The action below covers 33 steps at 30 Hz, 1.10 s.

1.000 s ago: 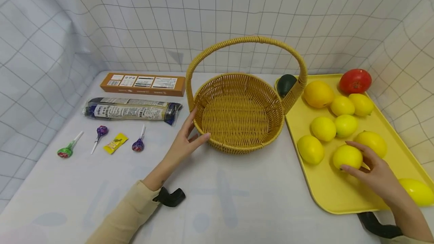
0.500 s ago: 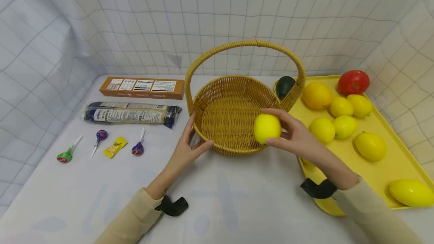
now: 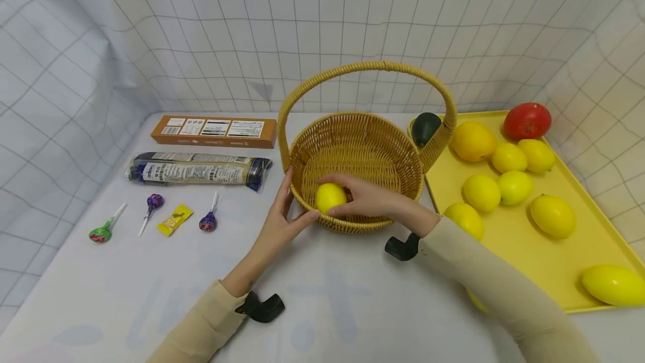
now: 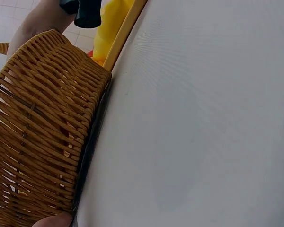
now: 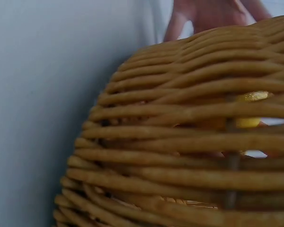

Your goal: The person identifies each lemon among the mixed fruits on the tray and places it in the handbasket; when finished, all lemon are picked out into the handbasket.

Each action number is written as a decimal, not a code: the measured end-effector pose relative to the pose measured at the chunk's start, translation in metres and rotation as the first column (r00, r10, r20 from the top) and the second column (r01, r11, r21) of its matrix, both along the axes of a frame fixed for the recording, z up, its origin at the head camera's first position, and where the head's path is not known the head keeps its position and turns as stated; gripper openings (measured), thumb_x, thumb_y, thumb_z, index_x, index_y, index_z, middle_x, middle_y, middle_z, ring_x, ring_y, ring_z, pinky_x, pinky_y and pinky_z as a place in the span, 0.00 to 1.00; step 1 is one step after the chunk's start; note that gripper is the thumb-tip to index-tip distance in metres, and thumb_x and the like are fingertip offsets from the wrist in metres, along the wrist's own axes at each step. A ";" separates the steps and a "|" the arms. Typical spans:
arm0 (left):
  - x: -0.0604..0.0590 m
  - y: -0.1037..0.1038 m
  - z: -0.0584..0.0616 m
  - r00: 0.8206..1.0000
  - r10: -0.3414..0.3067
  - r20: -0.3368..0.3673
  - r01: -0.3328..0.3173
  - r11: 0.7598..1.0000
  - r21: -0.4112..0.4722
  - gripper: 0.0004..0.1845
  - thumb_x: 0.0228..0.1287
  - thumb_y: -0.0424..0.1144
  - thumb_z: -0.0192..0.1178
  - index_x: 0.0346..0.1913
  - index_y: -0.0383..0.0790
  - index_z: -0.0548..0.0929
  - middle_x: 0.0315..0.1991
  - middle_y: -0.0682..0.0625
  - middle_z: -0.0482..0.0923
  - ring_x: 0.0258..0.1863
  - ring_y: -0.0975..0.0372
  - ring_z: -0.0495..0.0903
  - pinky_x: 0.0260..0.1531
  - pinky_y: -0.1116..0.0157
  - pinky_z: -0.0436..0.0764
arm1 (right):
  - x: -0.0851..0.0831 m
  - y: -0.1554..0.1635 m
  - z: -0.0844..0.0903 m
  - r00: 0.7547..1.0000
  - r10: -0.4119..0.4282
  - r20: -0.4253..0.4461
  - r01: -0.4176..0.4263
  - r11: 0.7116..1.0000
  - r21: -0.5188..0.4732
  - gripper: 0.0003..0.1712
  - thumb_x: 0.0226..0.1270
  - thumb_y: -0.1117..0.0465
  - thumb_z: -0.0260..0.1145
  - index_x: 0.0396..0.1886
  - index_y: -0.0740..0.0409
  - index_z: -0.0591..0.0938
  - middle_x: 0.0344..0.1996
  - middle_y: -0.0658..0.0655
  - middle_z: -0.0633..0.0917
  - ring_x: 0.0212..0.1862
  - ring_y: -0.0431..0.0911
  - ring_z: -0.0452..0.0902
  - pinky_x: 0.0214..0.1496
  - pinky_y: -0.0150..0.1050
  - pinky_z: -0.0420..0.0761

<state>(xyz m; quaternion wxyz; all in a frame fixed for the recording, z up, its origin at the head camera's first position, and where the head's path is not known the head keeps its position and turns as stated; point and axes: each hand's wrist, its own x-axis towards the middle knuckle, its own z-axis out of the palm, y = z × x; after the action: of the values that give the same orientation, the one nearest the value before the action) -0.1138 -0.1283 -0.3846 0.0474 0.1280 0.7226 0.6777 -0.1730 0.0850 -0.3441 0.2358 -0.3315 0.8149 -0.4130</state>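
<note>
Our right hand (image 3: 370,199) cups the lemon (image 3: 330,196) (smooth, likely light) inside the wicker basket (image 3: 398,170); our left hand (image 3: 282,218), fingers relaxed, steadies its rim.

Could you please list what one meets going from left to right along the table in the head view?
Green lollipop → purple lollipop → yellow candy → second purple lollipop → left hand → lemon → right hand → yellow tray.
</note>
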 end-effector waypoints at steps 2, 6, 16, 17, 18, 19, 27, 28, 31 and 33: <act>0.002 0.001 0.007 1.000 -0.008 0.005 0.008 1.000 0.001 0.48 0.64 0.28 0.58 0.75 0.50 0.38 0.73 0.53 0.33 0.70 0.49 0.39 0.58 0.52 0.66 | -0.003 -0.005 -0.002 0.999 0.024 -0.036 -0.023 0.999 0.028 0.33 0.64 0.58 0.66 0.67 0.57 0.66 0.59 0.57 0.69 0.51 0.49 0.69 0.49 0.42 0.74; 0.006 0.003 0.019 1.000 -0.009 0.006 0.009 1.000 -0.015 0.47 0.64 0.26 0.57 0.75 0.44 0.36 0.73 0.49 0.31 0.70 0.47 0.38 0.58 0.50 0.64 | -0.006 -0.011 -0.003 0.995 0.016 -0.099 -0.012 0.999 0.047 0.35 0.67 0.56 0.63 0.70 0.60 0.62 0.63 0.60 0.66 0.59 0.50 0.65 0.58 0.45 0.69; -0.001 0.001 -0.002 1.000 0.008 -0.027 -0.010 0.998 -0.066 0.47 0.65 0.32 0.58 0.74 0.54 0.37 0.73 0.56 0.32 0.70 0.51 0.40 0.59 0.52 0.65 | 0.030 0.073 0.024 0.944 -0.264 -0.198 0.196 0.932 -0.305 0.27 0.69 0.65 0.59 0.65 0.63 0.67 0.62 0.59 0.69 0.64 0.47 0.62 0.63 0.46 0.65; -0.001 0.000 -0.003 0.999 0.011 -0.030 -0.013 0.997 -0.070 0.47 0.65 0.33 0.59 0.74 0.55 0.38 0.73 0.56 0.32 0.70 0.51 0.40 0.58 0.53 0.65 | 0.037 0.089 0.025 0.928 -0.309 -0.209 0.233 0.917 -0.323 0.26 0.68 0.67 0.59 0.65 0.63 0.67 0.61 0.58 0.70 0.62 0.45 0.64 0.61 0.42 0.68; -0.001 -0.001 -0.002 0.999 0.010 -0.033 -0.012 0.998 -0.069 0.47 0.65 0.34 0.59 0.74 0.56 0.38 0.73 0.57 0.32 0.70 0.52 0.40 0.58 0.53 0.66 | 0.045 0.105 0.025 0.909 -0.359 -0.210 0.278 0.900 -0.337 0.24 0.68 0.69 0.59 0.63 0.64 0.68 0.59 0.58 0.72 0.60 0.45 0.66 0.59 0.38 0.70; -0.001 -0.002 -0.002 0.999 0.011 -0.036 -0.013 0.998 -0.069 0.47 0.65 0.34 0.59 0.74 0.56 0.38 0.73 0.57 0.32 0.70 0.52 0.40 0.58 0.54 0.66 | 0.052 0.121 0.024 0.886 -0.414 -0.211 0.331 0.881 -0.338 0.23 0.68 0.70 0.58 0.62 0.65 0.69 0.57 0.58 0.73 0.58 0.44 0.67 0.56 0.34 0.72; -0.002 -0.005 0.006 0.999 0.015 -0.043 -0.016 0.999 -0.040 0.47 0.64 0.28 0.58 0.75 0.50 0.38 0.73 0.53 0.32 0.70 0.49 0.40 0.56 0.54 0.68 | 0.084 0.197 -0.010 0.868 -0.451 -0.208 0.453 0.890 -0.041 0.34 0.64 0.64 0.65 0.67 0.63 0.63 0.61 0.62 0.66 0.56 0.51 0.62 0.49 0.20 0.66; -0.001 -0.004 0.005 0.999 0.015 -0.041 -0.016 0.999 -0.039 0.47 0.64 0.28 0.57 0.75 0.51 0.38 0.73 0.53 0.32 0.70 0.49 0.40 0.56 0.54 0.68 | 0.085 0.200 -0.014 0.888 -0.414 -0.198 0.421 0.907 -0.010 0.38 0.63 0.63 0.66 0.69 0.61 0.60 0.64 0.63 0.63 0.57 0.52 0.60 0.50 0.20 0.65; -0.002 -0.002 -0.001 0.998 0.009 -0.062 -0.011 0.999 -0.039 0.46 0.65 0.31 0.59 0.75 0.52 0.39 0.73 0.53 0.33 0.70 0.48 0.41 0.55 0.53 0.69 | 0.086 0.205 -0.021 0.915 -0.354 -0.194 0.368 0.929 0.042 0.44 0.61 0.60 0.68 0.73 0.56 0.55 0.67 0.63 0.59 0.59 0.53 0.58 0.51 0.21 0.65; -0.003 -0.001 -0.006 0.998 0.009 -0.062 -0.011 0.999 -0.037 0.46 0.65 0.32 0.59 0.75 0.54 0.39 0.73 0.54 0.33 0.70 0.49 0.41 0.55 0.54 0.69 | 0.085 0.207 -0.023 0.917 -0.345 -0.200 0.363 0.930 0.057 0.46 0.60 0.59 0.69 0.73 0.53 0.55 0.67 0.62 0.59 0.59 0.52 0.58 0.49 0.22 0.67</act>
<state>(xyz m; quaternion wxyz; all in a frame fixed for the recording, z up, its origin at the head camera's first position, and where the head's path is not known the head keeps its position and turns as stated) -0.1166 -0.1297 -0.3909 0.0239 0.1443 0.7369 0.6600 -0.0883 0.2925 -0.3668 0.0948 -0.2043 0.8982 -0.3775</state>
